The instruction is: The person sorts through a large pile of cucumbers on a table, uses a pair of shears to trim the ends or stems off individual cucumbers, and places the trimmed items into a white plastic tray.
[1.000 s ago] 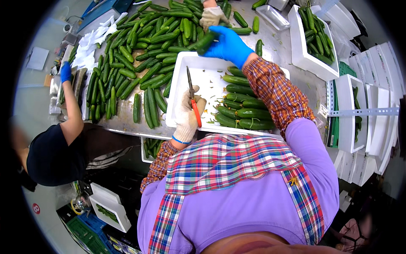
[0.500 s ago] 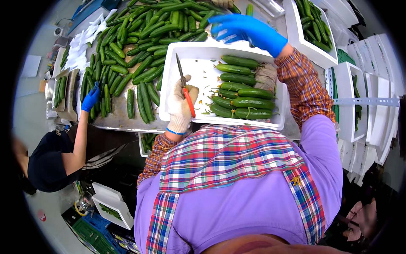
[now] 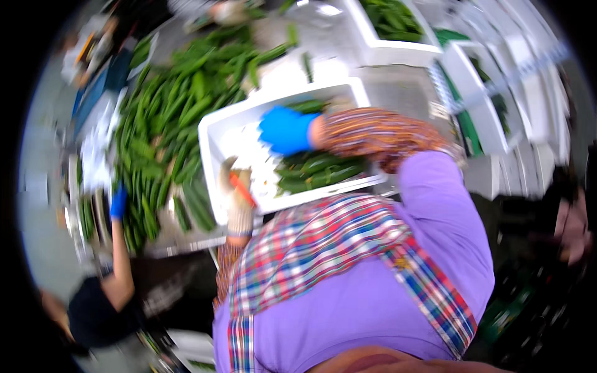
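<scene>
Box: white foam box (image 3: 213, 140) on the metal table (image 3: 401, 93), long edges running left to right.
Cucumbers in box: row (image 3: 320, 177) along the near edge toward the near right corner; long axes about parallel to that edge. One more shows beyond the right hand, by the far edge.
Right hand: blue glove (image 3: 286, 130), over the middle of the box, fingers toward the left edge. Blurred; cannot tell whether fingers are open or gripping.
Left hand: white knit glove (image 3: 239, 205), at the near left corner, fingers curled round a red-handled tool (image 3: 243, 190); blade too blurred to make out.
Key relation: row lies to the right and nearward of the blue fingertips; right hand is nearer.
Loose pile: cucumbers (image 3: 165, 124) on the table beyond the box's left edge.
</scene>
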Motion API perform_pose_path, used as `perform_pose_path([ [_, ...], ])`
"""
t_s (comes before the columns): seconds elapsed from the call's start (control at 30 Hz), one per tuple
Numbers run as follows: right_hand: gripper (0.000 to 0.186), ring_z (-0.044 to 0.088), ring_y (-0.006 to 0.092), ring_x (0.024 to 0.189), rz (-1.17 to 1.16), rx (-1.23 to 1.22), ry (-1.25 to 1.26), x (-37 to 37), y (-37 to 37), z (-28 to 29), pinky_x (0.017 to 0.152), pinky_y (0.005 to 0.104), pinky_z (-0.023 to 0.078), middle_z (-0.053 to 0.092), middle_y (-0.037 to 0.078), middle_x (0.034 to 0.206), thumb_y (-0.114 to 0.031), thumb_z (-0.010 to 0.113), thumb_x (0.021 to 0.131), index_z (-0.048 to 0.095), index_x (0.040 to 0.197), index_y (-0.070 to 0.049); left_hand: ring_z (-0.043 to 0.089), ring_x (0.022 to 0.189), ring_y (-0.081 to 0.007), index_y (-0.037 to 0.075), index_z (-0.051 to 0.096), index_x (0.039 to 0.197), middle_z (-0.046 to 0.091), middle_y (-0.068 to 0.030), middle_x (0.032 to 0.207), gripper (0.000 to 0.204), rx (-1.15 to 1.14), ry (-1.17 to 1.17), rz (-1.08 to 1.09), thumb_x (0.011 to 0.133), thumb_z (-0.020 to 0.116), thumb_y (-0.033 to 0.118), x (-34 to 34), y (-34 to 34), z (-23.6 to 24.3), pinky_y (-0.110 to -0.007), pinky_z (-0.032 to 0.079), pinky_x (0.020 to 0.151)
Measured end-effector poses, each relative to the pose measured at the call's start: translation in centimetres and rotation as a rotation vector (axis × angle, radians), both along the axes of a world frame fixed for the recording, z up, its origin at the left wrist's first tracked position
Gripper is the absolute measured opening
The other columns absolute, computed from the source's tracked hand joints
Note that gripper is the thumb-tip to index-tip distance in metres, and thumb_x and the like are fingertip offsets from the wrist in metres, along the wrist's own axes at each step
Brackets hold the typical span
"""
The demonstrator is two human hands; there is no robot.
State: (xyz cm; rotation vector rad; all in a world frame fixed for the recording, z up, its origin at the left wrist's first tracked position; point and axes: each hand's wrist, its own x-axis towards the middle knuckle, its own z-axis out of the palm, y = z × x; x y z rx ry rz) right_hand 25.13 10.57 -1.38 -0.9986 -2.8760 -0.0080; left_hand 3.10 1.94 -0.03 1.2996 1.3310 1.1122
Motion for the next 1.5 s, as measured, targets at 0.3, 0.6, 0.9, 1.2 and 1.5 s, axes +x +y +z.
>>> perform_pose_path([
  [0.3, 0.027, 0.068, 0.0239, 0.076, 0.031, 0.166, -0.352, -2.9, 3.1, -3.4, 0.062, 0.0430, 0.045, 0.073, 0.005, 0.087, -0.037, 0.057, 0.081, 0.078, 0.083, -0.020, 0.041, 0.066, -0.0100, 0.000, 0.047, 0.130, 0.045, -0.0015, 0.074, 0.047, -0.123, 0.017, 0.122, 0.085, 0.056, 0.012, 1.7, -1.4, 4.6, -0.027, 0.034, 0.058],
  [0.6, 0.046, 0.065, 0.0336, 0.076, -0.025, -0.365, 0.192, 1.6, 1.1, 0.8, 0.069, 0.0462, 0.049, 0.069, 0.015, 0.081, -0.048, 0.059, 0.082, 0.072, 0.079, -0.005, 0.041, 0.065, -0.0099, 0.000, 0.047, 0.130, 0.045, -0.0015, 0.074, 0.047, -0.143, 0.059, 0.095, 0.085, 0.056, 0.012, 3.7, -2.0, 6.1, -0.027, 0.034, 0.058],
  [0.9, 0.089, 0.062, 0.0396, 0.101, -0.164, -0.306, 0.299, 1.9, -0.3, -1.0, 0.084, 0.0484, 0.050, 0.064, 0.022, 0.111, -0.061, 0.070, 0.071, 0.047, 0.139, -0.010, 0.040, 0.065, -0.0099, 0.000, 0.047, 0.130, 0.044, -0.0015, 0.074, 0.047, -0.132, 0.074, 0.056, 0.085, 0.055, 0.012, 4.6, -2.1, 6.6, -0.027, 0.033, 0.057],
  [1.2, 0.099, 0.055, 0.0386, 0.114, -0.501, -0.253, 0.013, 3.2, -2.5, 1.0, 0.093, 0.0611, 0.038, 0.058, 0.015, 0.126, -0.064, 0.072, 0.066, 0.041, 0.143, -0.010, 0.040, 0.064, -0.0098, 0.000, 0.047, 0.130, 0.044, -0.0015, 0.074, 0.047, -0.168, 0.079, 0.079, 0.085, 0.055, 0.012, 5.0, -2.3, 6.3, -0.027, 0.033, 0.057],
  [1.5, 0.069, 0.065, 0.0291, 0.100, -0.370, -0.529, -0.472, -0.3, 4.2, -0.7, 0.092, 0.0428, 0.049, 0.069, 0.004, 0.115, -0.064, 0.073, 0.066, 0.070, 0.115, -0.016, 0.039, 0.061, -0.0087, -0.001, 0.045, 0.131, 0.044, 0.0001, 0.073, 0.049, -0.126, 0.047, 0.004, 0.085, 0.056, 0.013, 1.7, -1.0, 4.1, -0.025, 0.032, 0.053],
])
